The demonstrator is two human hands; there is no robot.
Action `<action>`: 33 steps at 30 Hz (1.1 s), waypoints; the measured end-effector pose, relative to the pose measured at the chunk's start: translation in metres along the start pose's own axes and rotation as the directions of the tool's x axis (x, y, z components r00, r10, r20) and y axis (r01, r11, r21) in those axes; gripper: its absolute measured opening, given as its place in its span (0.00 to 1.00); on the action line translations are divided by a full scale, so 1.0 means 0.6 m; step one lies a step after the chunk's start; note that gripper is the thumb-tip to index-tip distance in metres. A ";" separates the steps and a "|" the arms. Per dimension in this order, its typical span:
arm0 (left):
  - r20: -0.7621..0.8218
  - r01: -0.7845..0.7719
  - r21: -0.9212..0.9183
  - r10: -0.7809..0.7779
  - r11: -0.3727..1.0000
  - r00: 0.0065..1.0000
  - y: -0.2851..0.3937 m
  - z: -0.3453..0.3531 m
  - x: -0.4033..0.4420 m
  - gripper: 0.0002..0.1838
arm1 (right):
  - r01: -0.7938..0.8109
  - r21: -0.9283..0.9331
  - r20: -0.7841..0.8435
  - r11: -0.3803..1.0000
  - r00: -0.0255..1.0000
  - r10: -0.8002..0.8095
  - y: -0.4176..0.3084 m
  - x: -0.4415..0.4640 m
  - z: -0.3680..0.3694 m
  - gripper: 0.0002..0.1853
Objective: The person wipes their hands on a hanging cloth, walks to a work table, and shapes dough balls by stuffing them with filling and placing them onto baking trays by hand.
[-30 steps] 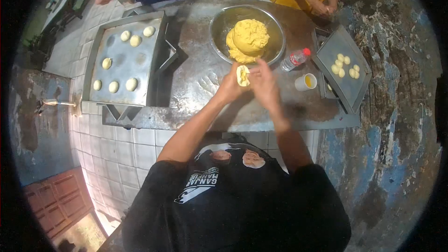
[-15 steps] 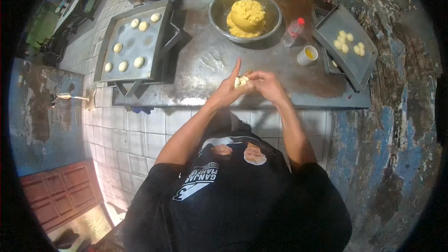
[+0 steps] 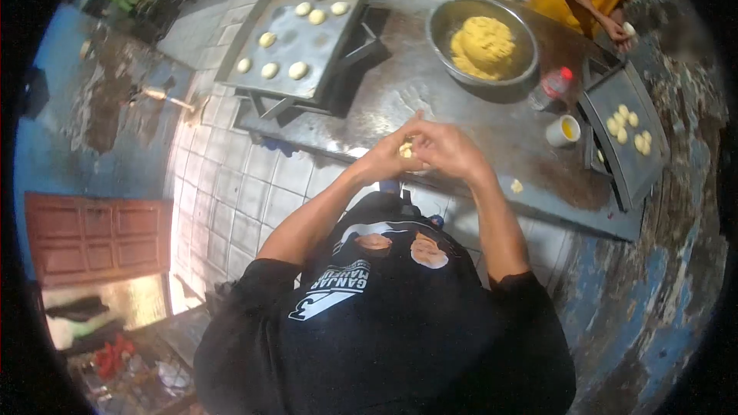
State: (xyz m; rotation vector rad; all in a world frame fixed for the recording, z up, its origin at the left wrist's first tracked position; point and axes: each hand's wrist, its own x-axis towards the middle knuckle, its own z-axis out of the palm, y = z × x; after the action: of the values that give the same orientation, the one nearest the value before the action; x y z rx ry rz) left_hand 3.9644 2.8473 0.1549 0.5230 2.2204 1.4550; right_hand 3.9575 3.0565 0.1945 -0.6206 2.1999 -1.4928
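A small piece of pale yellow dough (image 3: 406,151) sits between my two hands, above the table's front edge. My left hand (image 3: 384,158) is cupped around it from the left. From the right, my right hand (image 3: 455,152) presses curled fingers onto the same piece, covering most of it. A pale dough scrap (image 3: 516,185) lies on the table to the right of my right hand. Beyond my hands, a white floury smear (image 3: 411,100) marks the tabletop.
A metal bowl (image 3: 440,61) of yellow filling-like mass (image 3: 484,44) stands behind. Left, a raised tray (image 3: 296,54) carries several dough balls. Right are a red-capped bottle (image 3: 550,89), a white cup (image 3: 562,132) and a tilted tray (image 3: 626,165) with dough balls. A person's hand (image 3: 617,33) works beyond.
My view has swung, so the table appears turned and shifted right. My right fingers have folded over the dough, and my left thumb, raised before, is now lower. The dough scrap has come into sight.
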 end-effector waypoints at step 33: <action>-0.675 -0.111 -0.570 -0.387 0.814 0.628 -0.340 -0.685 -0.089 0.21 | -0.006 -0.832 -0.172 0.554 0.954 -0.247 0.117 0.902 0.243 0.23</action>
State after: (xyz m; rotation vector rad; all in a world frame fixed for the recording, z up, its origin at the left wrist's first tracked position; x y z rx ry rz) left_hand 3.7697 2.4296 0.1206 -0.6190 2.0740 2.4321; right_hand 3.5873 2.6614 0.0334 -0.8921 3.1233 -0.4680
